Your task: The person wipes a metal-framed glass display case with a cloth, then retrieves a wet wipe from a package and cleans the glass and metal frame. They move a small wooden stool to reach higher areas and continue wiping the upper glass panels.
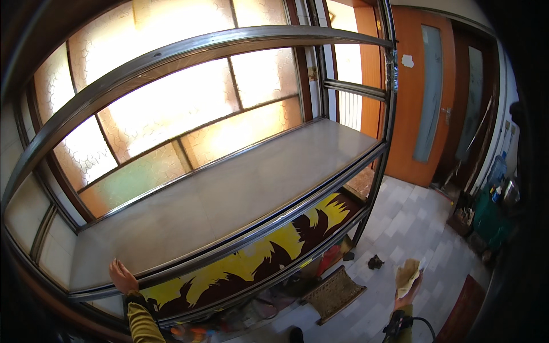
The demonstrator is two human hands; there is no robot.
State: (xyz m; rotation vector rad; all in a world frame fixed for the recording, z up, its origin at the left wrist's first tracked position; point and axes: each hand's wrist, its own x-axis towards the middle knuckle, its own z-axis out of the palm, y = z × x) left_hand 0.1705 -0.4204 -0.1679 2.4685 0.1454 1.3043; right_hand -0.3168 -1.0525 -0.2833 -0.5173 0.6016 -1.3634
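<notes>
My left hand (123, 275) is over the front left end of a grey shelf board (206, 206), close to the rack's metal front rail (257, 223). Its fingers are drawn together, and I cannot tell whether anything is between them. On the right, my right hand (412, 296) holds a crumpled beige cloth or paper (407, 276) above the tiled floor. That hand is well apart from the metal rack, and the beige piece covers most of its fingers.
Beneath the shelf is a yellow and dark brown patterned panel (257, 266). A small woven-top stool (334, 293) and a dark crumpled lump (376, 262) are on the floor (407, 214). An orange door (401, 107) stands behind; a water bottle (497, 167) is at the right.
</notes>
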